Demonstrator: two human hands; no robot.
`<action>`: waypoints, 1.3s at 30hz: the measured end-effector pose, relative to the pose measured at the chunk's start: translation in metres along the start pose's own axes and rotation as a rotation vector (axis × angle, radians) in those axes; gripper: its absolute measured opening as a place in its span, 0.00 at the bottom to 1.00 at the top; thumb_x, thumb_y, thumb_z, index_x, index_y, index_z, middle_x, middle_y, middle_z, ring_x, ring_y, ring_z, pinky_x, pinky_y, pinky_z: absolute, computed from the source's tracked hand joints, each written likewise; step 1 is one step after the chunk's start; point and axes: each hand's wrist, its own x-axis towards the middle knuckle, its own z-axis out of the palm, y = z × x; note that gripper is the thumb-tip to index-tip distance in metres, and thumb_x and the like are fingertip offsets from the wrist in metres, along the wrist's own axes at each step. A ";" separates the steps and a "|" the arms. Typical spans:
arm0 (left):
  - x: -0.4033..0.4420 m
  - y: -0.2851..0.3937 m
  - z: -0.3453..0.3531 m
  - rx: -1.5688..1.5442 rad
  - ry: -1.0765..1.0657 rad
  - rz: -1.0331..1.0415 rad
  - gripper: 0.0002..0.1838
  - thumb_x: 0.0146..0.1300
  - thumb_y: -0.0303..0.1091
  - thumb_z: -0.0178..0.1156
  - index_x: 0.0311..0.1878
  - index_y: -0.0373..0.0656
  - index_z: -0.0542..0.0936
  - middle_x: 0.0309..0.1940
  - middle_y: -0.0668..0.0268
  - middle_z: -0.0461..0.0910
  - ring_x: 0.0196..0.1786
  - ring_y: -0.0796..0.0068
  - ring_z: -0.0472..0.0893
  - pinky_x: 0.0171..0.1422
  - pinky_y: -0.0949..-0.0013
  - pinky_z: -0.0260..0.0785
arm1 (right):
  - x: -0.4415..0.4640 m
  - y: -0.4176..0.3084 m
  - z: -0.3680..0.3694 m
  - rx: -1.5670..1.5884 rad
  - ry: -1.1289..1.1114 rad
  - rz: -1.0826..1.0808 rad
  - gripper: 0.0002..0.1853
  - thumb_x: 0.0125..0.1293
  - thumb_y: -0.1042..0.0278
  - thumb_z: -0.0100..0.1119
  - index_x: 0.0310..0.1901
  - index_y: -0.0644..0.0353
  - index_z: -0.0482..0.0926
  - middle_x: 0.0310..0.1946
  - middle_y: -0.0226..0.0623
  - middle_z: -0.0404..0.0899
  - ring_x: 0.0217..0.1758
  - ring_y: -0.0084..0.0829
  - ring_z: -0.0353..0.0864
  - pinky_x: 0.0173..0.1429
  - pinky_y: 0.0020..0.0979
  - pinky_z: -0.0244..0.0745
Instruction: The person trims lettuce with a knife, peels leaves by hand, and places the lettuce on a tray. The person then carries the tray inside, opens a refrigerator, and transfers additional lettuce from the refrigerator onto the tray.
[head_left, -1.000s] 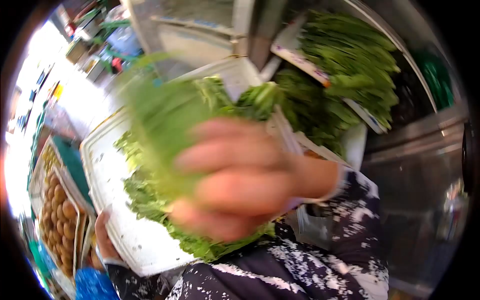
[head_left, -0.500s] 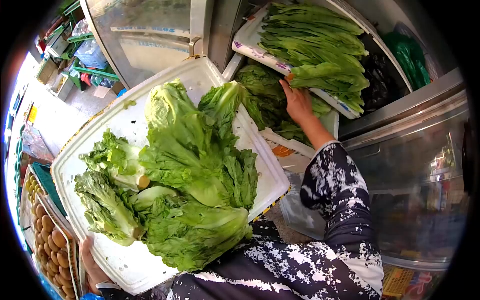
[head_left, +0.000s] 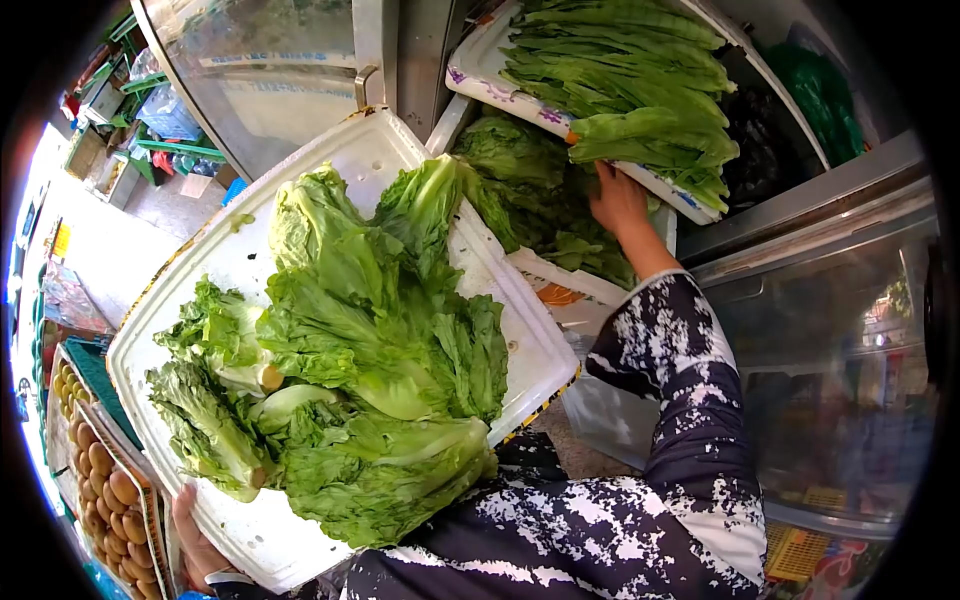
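Observation:
My left hand [head_left: 197, 535] grips the lower left edge of a white foam box lid [head_left: 300, 550], which lies tilted across my front. Several heads of green lettuce [head_left: 370, 330] are piled on it. My right hand [head_left: 622, 210] reaches into a white foam box [head_left: 575, 285] of darker leafy greens [head_left: 520, 165]. Its fingertips go under the edge of a flower-printed foam tray [head_left: 510, 98] and are partly hidden. Long-leaved greens [head_left: 630, 80] fill that tray, which sits tilted over the box.
A glass door [head_left: 260, 70] with a metal frame stands at upper left; another clear panel [head_left: 820, 360] is at right. A box of brown eggs [head_left: 110, 500] is at lower left. Green bags [head_left: 815, 95] and black bags [head_left: 755, 135] lie behind the tray.
My right hand has shifted slightly right along the tray's edge, with its fingers now further under it. My left hand keeps hold of the lid. The whole view has shifted slightly.

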 end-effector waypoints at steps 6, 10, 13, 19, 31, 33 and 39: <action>-0.004 -0.002 0.009 -0.011 0.067 -0.036 0.27 0.54 0.49 0.54 0.52 0.40 0.71 0.42 0.61 0.77 0.40 0.67 0.78 0.45 0.67 0.73 | -0.023 0.048 0.018 -0.203 0.138 0.078 0.40 0.52 0.61 0.60 0.65 0.47 0.51 0.61 0.45 0.58 0.63 0.45 0.58 0.63 0.42 0.57; -0.009 -0.003 0.020 -0.007 0.002 -0.035 0.27 0.54 0.49 0.54 0.53 0.40 0.71 0.43 0.61 0.77 0.41 0.68 0.78 0.45 0.68 0.72 | 0.010 0.065 0.041 -0.189 0.090 0.130 0.40 0.47 0.64 0.63 0.63 0.50 0.55 0.60 0.45 0.59 0.62 0.46 0.59 0.63 0.42 0.56; -0.012 -0.004 0.018 -0.030 0.067 -0.008 0.27 0.54 0.48 0.55 0.53 0.40 0.71 0.43 0.61 0.77 0.41 0.68 0.78 0.45 0.68 0.72 | 0.004 0.066 0.021 -0.149 0.061 0.061 0.38 0.46 0.67 0.62 0.61 0.53 0.58 0.58 0.47 0.62 0.60 0.46 0.62 0.60 0.42 0.61; -0.005 0.001 0.001 0.021 0.018 -0.029 0.27 0.54 0.48 0.54 0.53 0.39 0.70 0.43 0.60 0.77 0.41 0.69 0.78 0.46 0.68 0.72 | -0.073 0.019 -0.036 -0.064 -0.023 0.165 0.33 0.48 0.62 0.59 0.58 0.57 0.62 0.47 0.45 0.72 0.45 0.46 0.75 0.47 0.42 0.70; -0.017 -0.006 0.014 -0.103 0.027 0.002 0.27 0.55 0.44 0.53 0.55 0.38 0.67 0.46 0.57 0.73 0.45 0.63 0.76 0.47 0.64 0.72 | -0.198 -0.128 -0.163 1.232 0.069 -0.834 0.35 0.43 0.60 0.68 0.53 0.64 0.67 0.45 0.41 0.74 0.42 0.32 0.77 0.46 0.27 0.72; -0.023 -0.008 0.022 -0.102 0.027 0.006 0.26 0.55 0.44 0.53 0.55 0.38 0.67 0.46 0.57 0.74 0.45 0.63 0.76 0.47 0.64 0.72 | -0.211 -0.166 -0.175 1.055 -0.023 -0.996 0.34 0.47 0.56 0.67 0.54 0.62 0.67 0.46 0.45 0.73 0.43 0.37 0.77 0.47 0.30 0.72; -0.019 -0.005 0.002 -0.109 0.066 0.044 0.25 0.56 0.44 0.52 0.54 0.39 0.67 0.45 0.58 0.75 0.44 0.64 0.76 0.46 0.64 0.72 | -0.143 -0.188 -0.178 1.245 -0.027 -0.875 0.17 0.59 0.55 0.54 0.39 0.62 0.75 0.39 0.43 0.77 0.32 0.37 0.78 0.37 0.34 0.73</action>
